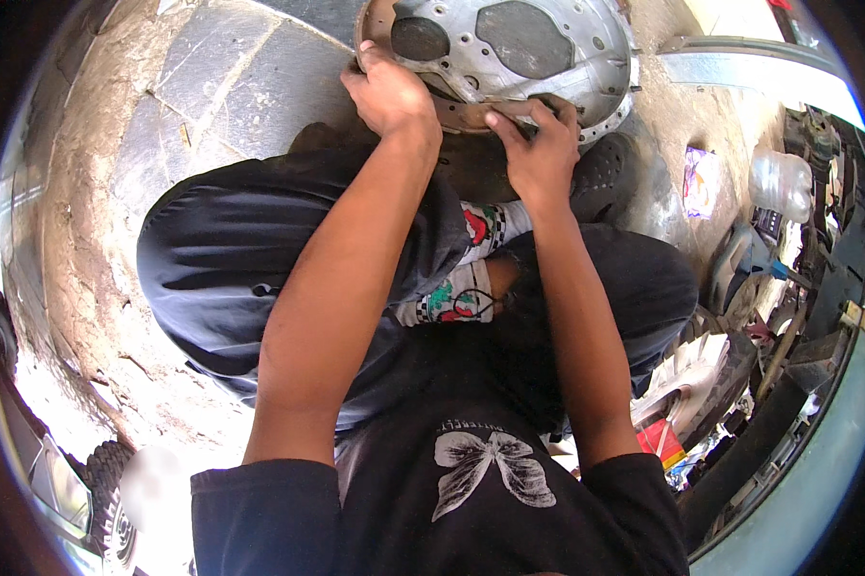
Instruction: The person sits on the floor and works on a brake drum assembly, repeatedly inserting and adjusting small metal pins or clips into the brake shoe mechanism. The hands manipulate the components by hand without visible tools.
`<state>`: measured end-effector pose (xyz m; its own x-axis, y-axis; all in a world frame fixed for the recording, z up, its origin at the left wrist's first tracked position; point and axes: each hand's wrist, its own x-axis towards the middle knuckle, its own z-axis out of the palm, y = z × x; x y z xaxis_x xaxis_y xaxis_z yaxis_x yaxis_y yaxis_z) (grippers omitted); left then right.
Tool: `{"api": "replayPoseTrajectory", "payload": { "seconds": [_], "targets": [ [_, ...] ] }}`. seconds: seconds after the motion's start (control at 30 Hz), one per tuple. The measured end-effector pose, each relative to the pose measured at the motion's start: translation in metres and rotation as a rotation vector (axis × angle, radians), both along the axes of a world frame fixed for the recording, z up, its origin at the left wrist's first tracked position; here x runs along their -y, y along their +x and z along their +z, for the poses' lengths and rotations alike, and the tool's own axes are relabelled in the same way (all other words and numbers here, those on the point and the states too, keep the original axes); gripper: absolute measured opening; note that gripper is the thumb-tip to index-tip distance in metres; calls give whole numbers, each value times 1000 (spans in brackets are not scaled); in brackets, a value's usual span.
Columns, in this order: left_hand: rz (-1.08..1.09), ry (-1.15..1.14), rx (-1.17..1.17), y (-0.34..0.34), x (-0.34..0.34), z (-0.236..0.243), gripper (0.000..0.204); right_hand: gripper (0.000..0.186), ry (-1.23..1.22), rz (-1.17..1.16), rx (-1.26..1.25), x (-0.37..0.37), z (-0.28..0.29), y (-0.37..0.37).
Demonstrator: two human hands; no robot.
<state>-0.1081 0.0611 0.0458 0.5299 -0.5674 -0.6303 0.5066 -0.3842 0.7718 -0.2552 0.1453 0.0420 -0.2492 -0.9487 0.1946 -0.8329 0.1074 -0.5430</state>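
Note:
A large round grey metal housing plate (547,53) with big cut-outs and small holes lies on the ground in front of my crossed legs. My left hand (389,91) grips its near-left rim. My right hand (540,144) presses on a rusty brown curved strip (466,113) along the plate's near edge, fingers spread over it. My knees in dark trousers and patterned socks sit just below both hands.
Cracked concrete and dirt ground (212,86) spreads to the left. A clear plastic bottle (780,180), a small wrapper (701,178), a white finned fan part (691,370) and cluttered machine parts lie on the right. A tyre (106,499) shows at lower left.

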Motion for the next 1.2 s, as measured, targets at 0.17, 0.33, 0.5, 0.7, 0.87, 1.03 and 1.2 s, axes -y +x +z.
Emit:
{"api": "replayPoseTrajectory", "payload": {
  "seconds": [0.17,0.33,0.5,0.7,0.87,1.03,1.2],
  "targets": [
    [8,-21,-24,3,-1,-5,65,27,47,-48,-25,4,-1,4],
    [-38,0,0,0,-3,-1,64,23,23,1,-20,3,10,1],
    [25,-25,-40,2,0,0,64,24,60,-12,-17,2,11,7],
    [-24,0,-37,2,-1,8,61,26,98,-29,44,10,8,2],
    [11,-196,-144,7,8,-34,57,28,154,35,799,19,20,-18],
    [-1,-209,-218,17,6,-42,59,38,276,-48,1132,8,92,-53],
    [-61,-179,-220,11,5,-25,71,47,362,-140,1124,0,38,-79]
  ]
}}
